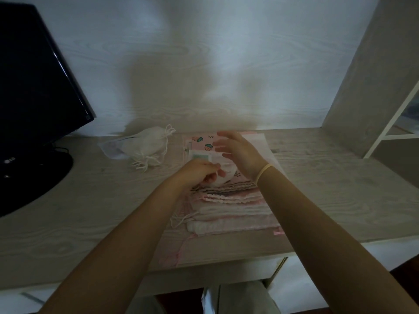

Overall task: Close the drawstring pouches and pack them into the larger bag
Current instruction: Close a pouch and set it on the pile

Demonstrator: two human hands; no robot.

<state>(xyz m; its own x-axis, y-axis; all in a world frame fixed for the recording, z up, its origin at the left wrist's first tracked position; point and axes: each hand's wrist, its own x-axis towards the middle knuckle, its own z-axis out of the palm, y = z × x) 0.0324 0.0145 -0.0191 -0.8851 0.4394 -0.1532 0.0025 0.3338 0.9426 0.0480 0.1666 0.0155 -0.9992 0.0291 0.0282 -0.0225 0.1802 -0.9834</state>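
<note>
A black monitor (34,91) is standing left on the tabletop (90,211). My left hand (199,172) is pinching a white pouch (223,176); my right hand (235,150) is hovering, fingers spread wide.

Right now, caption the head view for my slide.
Left hand pinches a white pouch above stacked drawstring pouches; right hand hovers open.

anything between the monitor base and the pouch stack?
Head view: white drawstring pouches lie on the desk between the monitor base and the pouch stack, toward the back.

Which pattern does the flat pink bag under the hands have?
Small strawberries on the pink bag, seen in the head view.
</note>
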